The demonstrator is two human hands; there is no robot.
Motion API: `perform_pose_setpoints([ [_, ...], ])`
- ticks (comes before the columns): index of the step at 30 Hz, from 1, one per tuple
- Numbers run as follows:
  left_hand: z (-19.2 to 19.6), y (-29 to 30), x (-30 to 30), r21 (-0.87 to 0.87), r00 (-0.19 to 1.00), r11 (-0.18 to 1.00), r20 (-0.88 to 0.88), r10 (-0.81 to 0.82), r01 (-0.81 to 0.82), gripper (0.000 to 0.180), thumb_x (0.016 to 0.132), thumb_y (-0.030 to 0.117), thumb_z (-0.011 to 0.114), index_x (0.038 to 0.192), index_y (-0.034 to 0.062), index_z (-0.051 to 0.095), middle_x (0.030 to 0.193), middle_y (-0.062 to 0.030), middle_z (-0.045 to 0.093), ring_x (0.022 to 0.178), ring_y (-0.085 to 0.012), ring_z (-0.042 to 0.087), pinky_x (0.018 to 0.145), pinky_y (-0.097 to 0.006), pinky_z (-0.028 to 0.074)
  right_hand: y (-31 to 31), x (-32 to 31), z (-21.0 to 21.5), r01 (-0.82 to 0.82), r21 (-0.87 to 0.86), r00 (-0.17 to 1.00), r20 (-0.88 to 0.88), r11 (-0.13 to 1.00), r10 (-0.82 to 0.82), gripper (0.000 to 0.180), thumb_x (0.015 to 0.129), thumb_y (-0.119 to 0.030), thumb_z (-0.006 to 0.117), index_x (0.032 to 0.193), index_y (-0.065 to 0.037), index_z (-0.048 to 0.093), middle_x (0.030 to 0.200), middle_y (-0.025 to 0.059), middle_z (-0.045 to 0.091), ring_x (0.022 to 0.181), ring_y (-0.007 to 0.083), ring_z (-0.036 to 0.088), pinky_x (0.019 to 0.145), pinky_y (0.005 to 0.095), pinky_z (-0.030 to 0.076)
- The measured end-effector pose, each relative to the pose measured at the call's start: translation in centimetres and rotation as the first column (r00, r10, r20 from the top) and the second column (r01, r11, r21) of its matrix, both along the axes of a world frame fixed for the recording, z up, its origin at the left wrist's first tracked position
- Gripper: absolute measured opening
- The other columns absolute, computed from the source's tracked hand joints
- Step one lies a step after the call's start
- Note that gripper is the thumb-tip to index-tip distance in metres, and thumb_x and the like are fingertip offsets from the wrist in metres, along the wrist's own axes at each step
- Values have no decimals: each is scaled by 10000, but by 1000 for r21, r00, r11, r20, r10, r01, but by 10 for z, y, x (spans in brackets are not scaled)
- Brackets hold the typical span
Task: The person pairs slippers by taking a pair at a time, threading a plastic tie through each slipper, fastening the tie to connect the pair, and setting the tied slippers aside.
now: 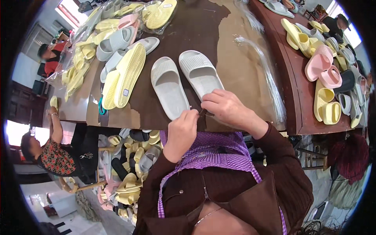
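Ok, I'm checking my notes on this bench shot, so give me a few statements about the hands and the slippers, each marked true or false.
1. Two pale grey slippers lie side by side, soles down, in front of the person. True.
2. The left hand holds a pink slipper. False: it pinches something small at the grey pair's heels.
3. The right hand rests at the right slipper's heel. True.
4. The yellow slippers lie right of the grey pair. False: they lie to its left.
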State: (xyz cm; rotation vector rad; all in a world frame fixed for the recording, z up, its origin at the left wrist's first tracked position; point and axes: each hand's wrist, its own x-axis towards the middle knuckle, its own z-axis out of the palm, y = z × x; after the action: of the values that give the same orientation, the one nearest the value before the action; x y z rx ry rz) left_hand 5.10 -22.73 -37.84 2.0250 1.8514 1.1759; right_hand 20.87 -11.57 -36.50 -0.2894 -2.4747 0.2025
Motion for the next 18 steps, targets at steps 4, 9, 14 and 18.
perform_pose_setpoints([
  [4, -2, -12, 4, 10, 984, 989, -99, -146, 147, 78, 770, 6, 582, 846, -2, 567, 781, -143, 580, 734, -318, 579, 645, -378, 464, -10, 10, -5, -80, -46, 997, -5, 996, 80, 160, 636, -49, 599, 794, -55, 571, 818, 58, 573, 739, 218, 567, 643, 330, 482],
  [9, 6, -27, 6, -25, 973, 979, -107, -205, 203, 73, 749, 3, 586, 818, -1, 561, 758, -139, 574, 711, -306, 571, 633, -380, 455, -18, 14, 2, -205, -98, 979, -29, 974, 203, 175, 636, -60, 603, 805, -45, 562, 822, 56, 577, 726, 221, 570, 631, 330, 487],
  [14, 0, -31, 3, -32, 979, 982, -78, -186, 184, 65, 756, 18, 587, 813, 3, 559, 741, -138, 566, 669, -314, 563, 605, -385, 451, -16, 13, 3, -244, -150, 964, 72, 958, 257, 158, 653, -64, 588, 806, -46, 551, 808, 61, 567, 734, 226, 566, 636, 332, 486],
  [18, -4, -9, 6, -66, 982, 989, -126, -141, 134, 48, 784, 34, 568, 826, 11, 564, 751, -150, 571, 663, -328, 567, 595, -396, 452, 4, 10, 8, -181, -181, 951, 218, 967, 219, 90, 696, -67, 561, 780, -49, 534, 773, 74, 559, 814, 240, 562, 697, 346, 472],
])
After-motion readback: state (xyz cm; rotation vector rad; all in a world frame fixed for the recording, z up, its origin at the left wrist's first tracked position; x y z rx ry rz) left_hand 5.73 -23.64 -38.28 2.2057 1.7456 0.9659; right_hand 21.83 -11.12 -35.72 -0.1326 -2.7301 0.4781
